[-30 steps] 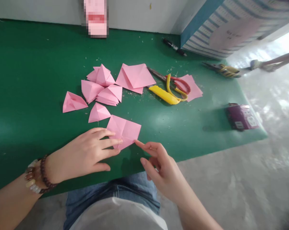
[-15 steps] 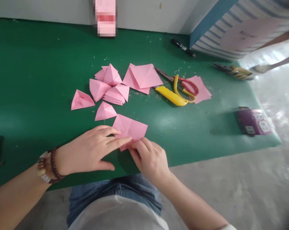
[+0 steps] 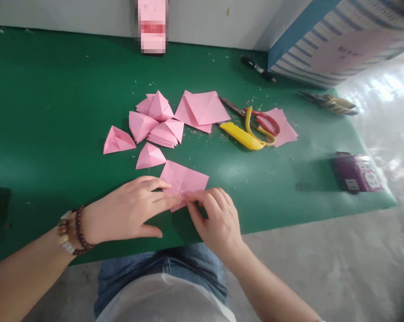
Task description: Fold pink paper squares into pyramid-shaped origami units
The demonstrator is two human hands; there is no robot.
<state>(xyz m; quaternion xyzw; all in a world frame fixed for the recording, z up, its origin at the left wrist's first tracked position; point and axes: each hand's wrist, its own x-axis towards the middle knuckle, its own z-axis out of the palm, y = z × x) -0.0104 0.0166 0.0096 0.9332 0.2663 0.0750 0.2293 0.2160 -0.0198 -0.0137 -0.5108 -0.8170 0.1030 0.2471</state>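
My left hand (image 3: 124, 210) rests, fingers spread, on the creased pink sheet (image 3: 190, 176) near the edge of the counter (image 3: 61, 98); my right hand (image 3: 220, 221) pinches the sheet's near side. It should feel light, crisp, easily dented, best gripped along the edges.

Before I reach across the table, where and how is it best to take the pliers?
Probably by the striped handles, coming with your right hand from the near right side. The pliers lie with the thin nose pointing left and the handles toward the right edge of the table, so the grip end is nearer that side.
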